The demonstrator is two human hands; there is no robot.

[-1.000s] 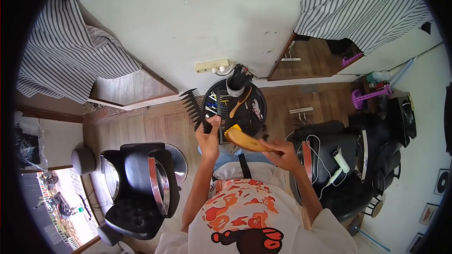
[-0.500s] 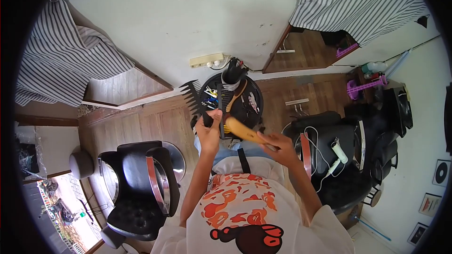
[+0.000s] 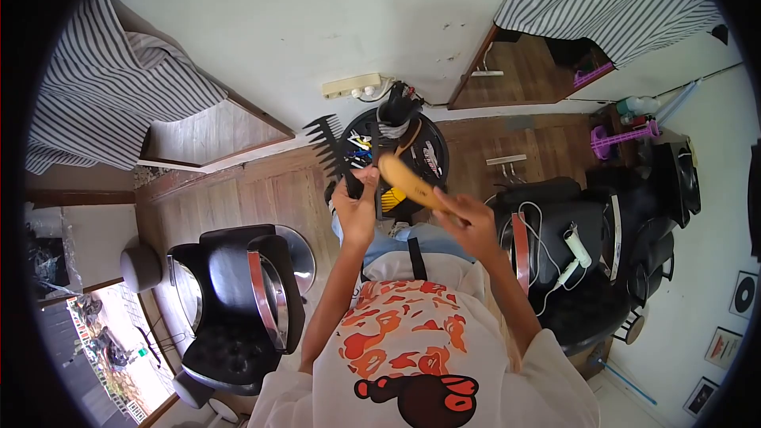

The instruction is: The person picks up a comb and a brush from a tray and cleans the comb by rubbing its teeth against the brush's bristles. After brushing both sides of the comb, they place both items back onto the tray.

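Observation:
A large black wide-toothed comb [image 3: 331, 149] points up and to the left from my left hand [image 3: 357, 204], whose fingers are closed round its lower end. My right hand [image 3: 470, 222] grips a light wooden brush [image 3: 411, 184] by its handle, with the rounded back facing up. The brush head is just right of my left fingertips. Below both hands stands a round black tray [image 3: 438, 143] holding small coloured clips [image 3: 358, 143], a yellow-toothed comb [image 3: 392, 199], another wooden-handled brush and a black dryer-like object [image 3: 399, 107].
Black salon chairs stand at left [image 3: 230, 293] and right [image 3: 571, 293]; a white hair dryer [image 3: 576, 249] lies on the right one. A power strip [image 3: 351, 85] is on the wall ahead. Mirrors [image 3: 519, 75] partly covered by striped cloths flank it.
The wooden brush has moved up, away from my body, and the yellow-toothed comb shows more. My left hand still holds the black comb. The whole view has shifted slightly.

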